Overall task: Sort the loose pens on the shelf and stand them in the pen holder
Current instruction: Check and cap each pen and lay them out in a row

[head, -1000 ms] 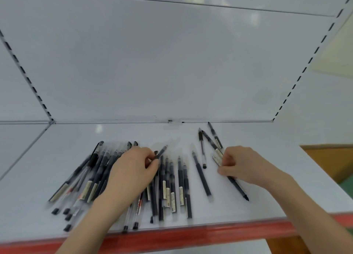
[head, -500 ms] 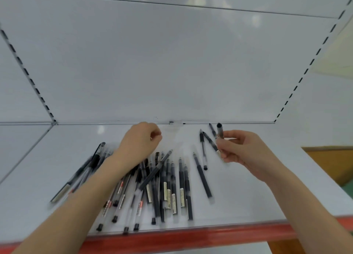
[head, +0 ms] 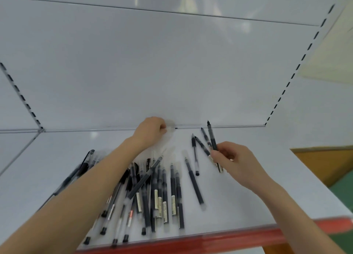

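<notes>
The pile of pens (head: 152, 192) lies along the shelf's (head: 267, 187) front edge, long axes front to back, under the left forearm. The left hand (head: 150, 129) sits at the back edge, fingers curled — round anything, I cannot tell. The right hand (head: 235, 162) pinches one pen (head: 212, 137) nearly upright; no holder shows plainly.

I see a white back panel (head: 172, 72) between slotted uprights (head: 299, 65), a red edge strip (head: 210, 240), and an orange board (head: 328, 162) beside green floor (head: 342, 194) on the right.
</notes>
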